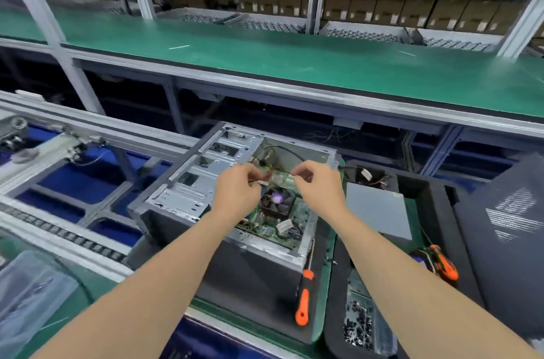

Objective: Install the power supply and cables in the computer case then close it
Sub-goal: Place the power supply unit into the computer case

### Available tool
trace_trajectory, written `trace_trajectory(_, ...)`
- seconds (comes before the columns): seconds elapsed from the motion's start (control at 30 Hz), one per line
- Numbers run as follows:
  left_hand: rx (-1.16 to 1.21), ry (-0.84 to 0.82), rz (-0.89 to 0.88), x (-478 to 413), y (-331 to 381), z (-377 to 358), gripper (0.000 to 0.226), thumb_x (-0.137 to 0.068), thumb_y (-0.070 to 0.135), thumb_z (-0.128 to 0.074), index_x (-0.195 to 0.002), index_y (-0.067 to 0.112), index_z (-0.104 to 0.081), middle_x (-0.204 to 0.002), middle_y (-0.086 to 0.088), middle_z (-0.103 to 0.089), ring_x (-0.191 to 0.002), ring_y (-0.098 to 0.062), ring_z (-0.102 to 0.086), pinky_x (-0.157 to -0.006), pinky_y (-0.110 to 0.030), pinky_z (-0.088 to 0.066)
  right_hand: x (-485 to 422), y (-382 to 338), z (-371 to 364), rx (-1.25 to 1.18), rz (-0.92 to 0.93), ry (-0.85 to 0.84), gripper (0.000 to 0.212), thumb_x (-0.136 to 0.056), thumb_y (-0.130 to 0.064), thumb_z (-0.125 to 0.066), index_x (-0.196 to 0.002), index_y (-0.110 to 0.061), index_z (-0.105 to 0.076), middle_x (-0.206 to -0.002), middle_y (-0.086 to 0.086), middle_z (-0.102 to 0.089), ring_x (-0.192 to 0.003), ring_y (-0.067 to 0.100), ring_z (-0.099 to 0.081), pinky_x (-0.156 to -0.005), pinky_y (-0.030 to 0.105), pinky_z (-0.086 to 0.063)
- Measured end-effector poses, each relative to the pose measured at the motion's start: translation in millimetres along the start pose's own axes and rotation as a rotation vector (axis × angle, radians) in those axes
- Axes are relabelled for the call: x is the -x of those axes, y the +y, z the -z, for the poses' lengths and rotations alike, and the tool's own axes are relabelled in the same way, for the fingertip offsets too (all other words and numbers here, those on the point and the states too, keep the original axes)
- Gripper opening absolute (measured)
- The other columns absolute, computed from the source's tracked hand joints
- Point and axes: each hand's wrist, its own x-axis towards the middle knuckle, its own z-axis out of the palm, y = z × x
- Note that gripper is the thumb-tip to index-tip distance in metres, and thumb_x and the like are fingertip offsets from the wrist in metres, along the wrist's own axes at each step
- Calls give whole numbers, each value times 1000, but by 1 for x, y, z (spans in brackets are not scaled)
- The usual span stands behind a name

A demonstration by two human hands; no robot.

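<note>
Over the open computer case [188, 199], left hand [237, 191] and right hand [319, 185] each pinch the cable [278, 178] stretched between them.

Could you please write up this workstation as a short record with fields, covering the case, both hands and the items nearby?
case: computer case lies on its side, open, with board and fan exposed
left hand: left hand over the case, pinching one end of a cable
right hand: right hand pinching the other end
screwdriver: orange-handled screwdriver lies right of the case, untouched
grey box: grey box sits outside the case, to its right; possibly the power supply
panel: dark panel at far right, off the case
</note>
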Motion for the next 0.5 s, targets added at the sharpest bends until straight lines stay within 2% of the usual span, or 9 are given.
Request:
trace_trajectory(0.1,-295,93,-42,-10,-24,1,33,-84,17,-64,-114,29,-69,-126,2,-64,-122,-20,-55,-110,-44,-35,-5,1,-14,73,-59,4,18,-94,-14,-64,-100,-25,-77,-101,-8,-73,-90,15,-68,-87,36,-56)
trace_trajectory(0.17,-470,79,21,-17,-39,2,55,-86,27,-63,-139,27,-49,-155,-8,-39,-148,-31,-27,-118,-54,-19,-8,5,-21,201,-91,39,21,-92,-14,-65,-104,-25,-77,-118,-2,-71,-96,20,-69,-91,38,-55)
trace_trajectory(0.2,-525,22,66,-21,-46,3,68,-90,33,-59,-151,24,-33,-164,-15,-22,-153,-39,-12,-120,-59,-13,-9,9,-23,277,-107,73,23,-90,-13,-67,-107,-26,-77,-125,0,-68,-108,21,-66,-99,39,-51)
trace_trajectory(0.23,-561,-45,102,-25,-53,2,78,-94,37,-55,-159,20,-16,-167,-19,-8,-153,-45,-2,-120,-63,-10,-10,13,-25,346,-126,105,25,-90,-13,-68,-110,-26,-77,-133,1,-64,-122,22,-60,-108,42,-45)
trace_trajectory(0.3,-609,-178,128,-31,-65,-1,89,-99,35,-52,-161,16,8,-168,-22,6,-152,-50,4,-120,-67,-9,-11,20,-29,401,-181,141,29,-90,-11,-67,-114,-25,-77,-149,3,-55,-140,24,-48,-119,45,-34)
trace_trajectory(0.33,-624,-221,120,-33,-69,-4,90,-100,29,-52,-161,15,12,-167,-23,8,-151,-52,6,-120,-68,-10,-10,23,-32,362,-220,149,30,-92,-9,-65,-115,-24,-76,-156,3,-49,-144,24,-45,-121,44,-33)
trace_trajectory(0.4,-635,-232,97,-37,-75,-10,88,-99,16,-51,-161,13,12,-167,-25,9,-150,-55,8,-119,-70,-9,-10,25,-37,226,-276,172,32,-93,-3,-62,-114,-23,-75,-162,0,-41,-147,23,-40,-119,33,-31)
trace_trajectory(0.5,-645,-211,76,-43,-80,-14,87,-97,8,-48,-161,13,12,-166,-26,9,-149,-57,8,-119,-69,-8,-12,22,-41,133,-312,216,41,-90,7,-60,-113,-23,-74,-162,-2,-40,-149,20,-37,-104,17,-26)
